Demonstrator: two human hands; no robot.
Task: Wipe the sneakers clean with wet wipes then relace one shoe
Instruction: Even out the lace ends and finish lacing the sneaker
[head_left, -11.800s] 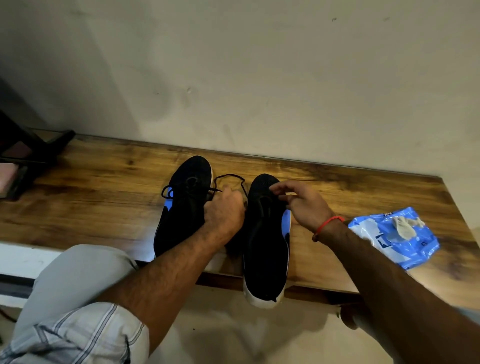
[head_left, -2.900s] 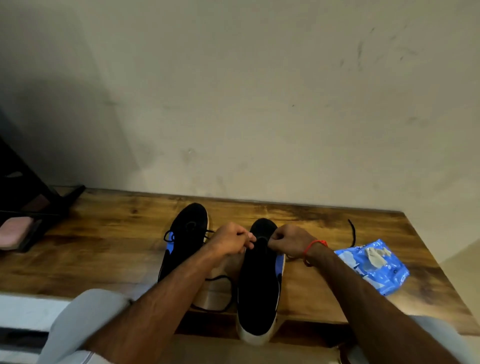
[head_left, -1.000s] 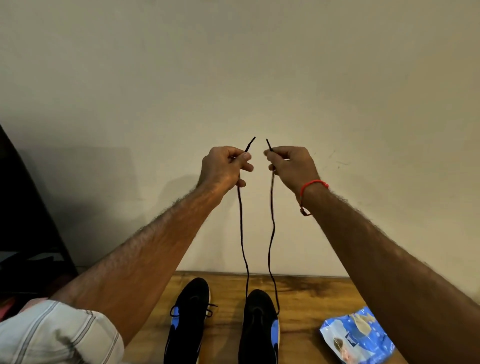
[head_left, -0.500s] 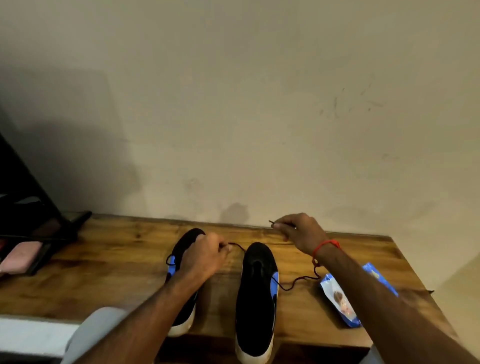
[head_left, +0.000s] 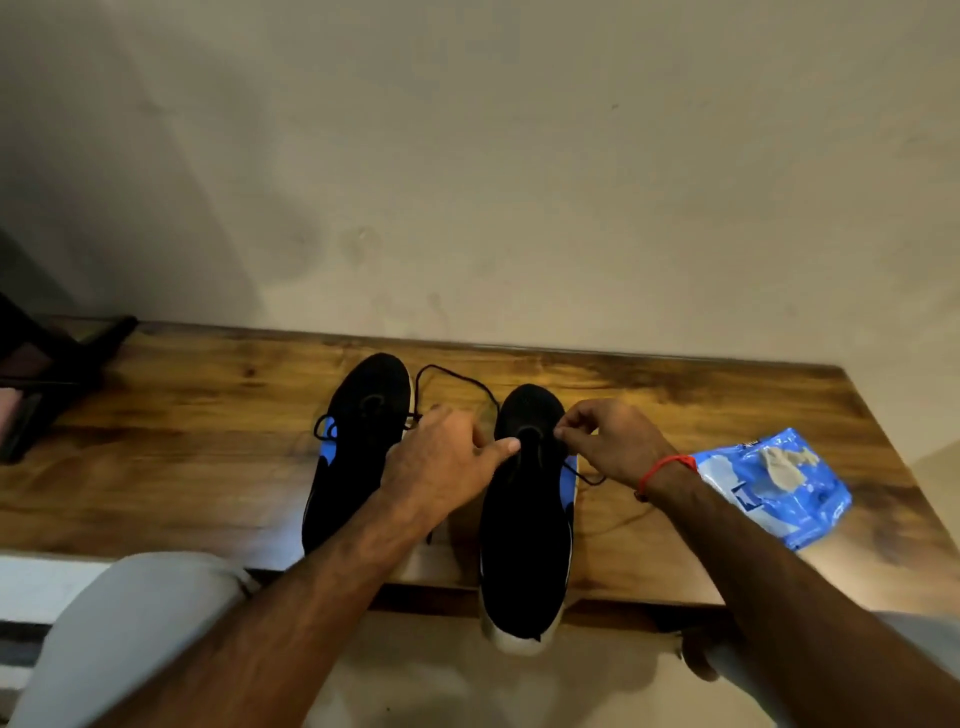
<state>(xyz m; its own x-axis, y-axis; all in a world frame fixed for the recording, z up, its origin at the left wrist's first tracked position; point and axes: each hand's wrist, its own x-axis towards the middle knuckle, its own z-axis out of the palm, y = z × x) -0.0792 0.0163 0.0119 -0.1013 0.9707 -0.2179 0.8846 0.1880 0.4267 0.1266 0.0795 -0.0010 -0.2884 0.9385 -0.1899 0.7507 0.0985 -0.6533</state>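
Observation:
Two black sneakers with blue side patches stand side by side on the wooden table, toes toward the wall. The left sneaker is laced. The right sneaker hangs its white heel over the front edge. A black shoelace loops between the two toes, and another stretch of it trails at the shoe's right side. My left hand is curled between the shoes where the loop ends, thumb tip on the right sneaker's eyelet area. My right hand pinches the lace over the same eyelets.
A blue wet wipes packet lies at the right end of the table with a crumpled used wipe on top. A dark rack stands at the far left. A plain wall runs along the table's back edge. My knee shows at the bottom left.
From holding both lace ends high a second ago, my hands have come down to the right sneaker's eyelets. The lace now loops slack on the table.

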